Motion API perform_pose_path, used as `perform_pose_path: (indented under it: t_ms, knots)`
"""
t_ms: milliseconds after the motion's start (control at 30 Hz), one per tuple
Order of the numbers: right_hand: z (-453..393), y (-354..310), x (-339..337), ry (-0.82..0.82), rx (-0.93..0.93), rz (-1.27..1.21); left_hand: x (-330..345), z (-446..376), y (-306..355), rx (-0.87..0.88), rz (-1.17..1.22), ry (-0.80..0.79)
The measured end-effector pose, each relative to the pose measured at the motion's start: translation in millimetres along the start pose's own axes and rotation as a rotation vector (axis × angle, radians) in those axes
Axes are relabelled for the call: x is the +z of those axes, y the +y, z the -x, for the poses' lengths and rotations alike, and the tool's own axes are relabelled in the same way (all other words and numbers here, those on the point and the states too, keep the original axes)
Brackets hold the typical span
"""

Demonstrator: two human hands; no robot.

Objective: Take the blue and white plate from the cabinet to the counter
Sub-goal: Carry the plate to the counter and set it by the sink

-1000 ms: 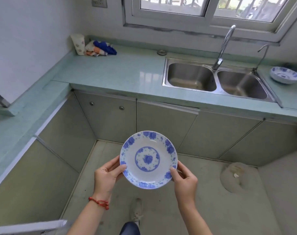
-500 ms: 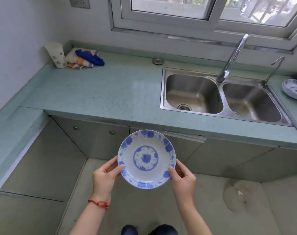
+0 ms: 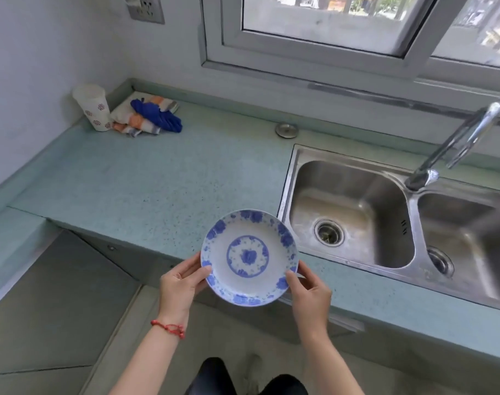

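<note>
The blue and white plate (image 3: pixel 249 257), round with blue flowers on its rim and a blue ring in the middle, is held level in the air. My left hand (image 3: pixel 181 283) grips its left rim and my right hand (image 3: pixel 309 292) grips its right rim. The plate's far half hangs over the front edge of the pale green counter (image 3: pixel 157 183), just left of the sink. A red string bracelet is on my left wrist. The grey cabinet doors (image 3: pixel 123 252) below the counter are shut.
A steel double sink (image 3: pixel 354 212) with a tall tap (image 3: pixel 454 146) sits to the right. At the back left corner stand a paper cup (image 3: pixel 93 108) and a pile of cloths (image 3: pixel 149 116). A round metal sink plug (image 3: pixel 286 129) lies near the wall. A window is above.
I have stepped closer to the counter, and the plate in both hands has moved forward, from in front of the cabinet doors to over the counter's front edge.
</note>
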State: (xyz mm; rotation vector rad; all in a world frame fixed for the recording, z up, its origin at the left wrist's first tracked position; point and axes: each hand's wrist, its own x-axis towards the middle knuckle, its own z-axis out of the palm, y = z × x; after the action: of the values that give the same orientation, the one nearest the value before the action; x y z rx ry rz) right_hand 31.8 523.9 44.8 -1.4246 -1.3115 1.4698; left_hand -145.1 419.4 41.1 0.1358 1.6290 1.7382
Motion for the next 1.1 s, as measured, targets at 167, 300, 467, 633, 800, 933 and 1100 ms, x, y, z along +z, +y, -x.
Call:
perform_pose_path:
  t_ms: [167, 300, 467, 633, 800, 933, 1100]
  knots:
    - [-44.9, -14.9, 13.3, -0.014, -0.008, 0.015, 23.8, -40.2, 9.7, -0.016, -0.002, 0.017]
    - [-74.0, -20.5, 32.4, -0.001, 0.012, -0.006, 32.3, -76.1, 17.1, -0.027, -0.024, 0.025]
    - [-106.9, -26.0, 66.2, 0.024, 0.018, -0.010, 34.3, -131.0, 26.2, -0.061, -0.051, -0.003]
    - [-139.8, -23.2, 103.9, 0.063, 0.049, 0.009, 29.6, -184.1, 32.5, -0.106, -0.090, -0.025]
    - [-165.3, -17.3, 129.5, 0.092, 0.085, 0.036, 31.2, -221.5, 35.9, -0.123, -0.126, -0.047]
    - [-178.1, -13.0, 139.9, 0.118, 0.110, 0.059, 35.2, -240.6, 34.8, -0.134, -0.155, -0.068]
    - [-186.6, -12.1, 146.5, 0.128, 0.117, 0.065, 38.4, -253.3, 35.6, -0.160, -0.184, -0.061]
